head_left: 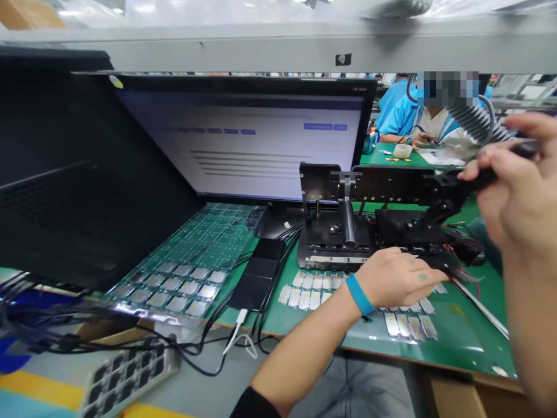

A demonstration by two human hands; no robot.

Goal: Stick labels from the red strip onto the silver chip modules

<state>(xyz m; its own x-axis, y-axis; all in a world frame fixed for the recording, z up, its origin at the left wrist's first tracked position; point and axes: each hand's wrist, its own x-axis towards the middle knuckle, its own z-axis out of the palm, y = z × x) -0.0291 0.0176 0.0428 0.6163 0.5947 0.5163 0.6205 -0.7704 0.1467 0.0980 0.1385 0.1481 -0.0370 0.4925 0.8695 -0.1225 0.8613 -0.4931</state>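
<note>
Here, a black metal test fixture with an upright plate (398, 186) stands right of centre in the frame, on the green-surfaced worktop (472, 342). The person's right hand (513, 174), at the right edge, is clenched around the black lever handle (526, 150) at the fixture's right side. The left hand (398, 277), wearing a bright blue wristband (359, 295), reaches in just in front of the fixture, fingers stretched to the right; whether it grasps anything cannot be told. Below and beside that hand lie rows of small silver rectangular modules (415, 328), partly hidden by the forearm.

Just left of the fixture is a second black metal fixture with a dark cylindrical lever (348, 223). Behind it, at upper centre, a black-framed monitor (261, 145) is lit. Left of centre, a clear plastic sheet carries silver square boards (187, 287), beside flat black rectangular slabs (261, 273) and dark cables. A pale tray with black pockets (130, 371) sits at lower left. At upper right, a co-worker in blue clothing (395, 116) sits near a round white container (402, 151).
</note>
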